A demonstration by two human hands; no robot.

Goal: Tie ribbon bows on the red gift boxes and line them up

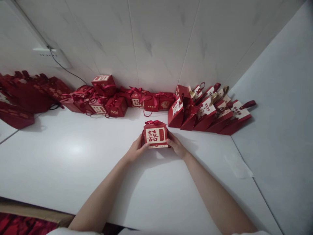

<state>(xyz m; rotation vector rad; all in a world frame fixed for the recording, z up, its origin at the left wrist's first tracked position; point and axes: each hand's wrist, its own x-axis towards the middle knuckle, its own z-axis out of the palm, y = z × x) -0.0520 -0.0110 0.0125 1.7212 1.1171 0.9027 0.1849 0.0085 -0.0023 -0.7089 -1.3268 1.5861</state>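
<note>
A small red gift box (156, 134) with a cream label and a red ribbon bow on top stands on the white table (73, 156). My left hand (136, 150) grips its left side and my right hand (176, 145) grips its right side, fingers curled round the box. Both forearms reach in from the bottom edge.
Several red ribboned boxes (114, 104) line the wall behind. A row of red and cream handled bags (210, 111) leans at the back right. Flat red bags (22, 94) pile at the far left. A cable (66, 69) runs down the tiled wall. A grey wall stands on the right.
</note>
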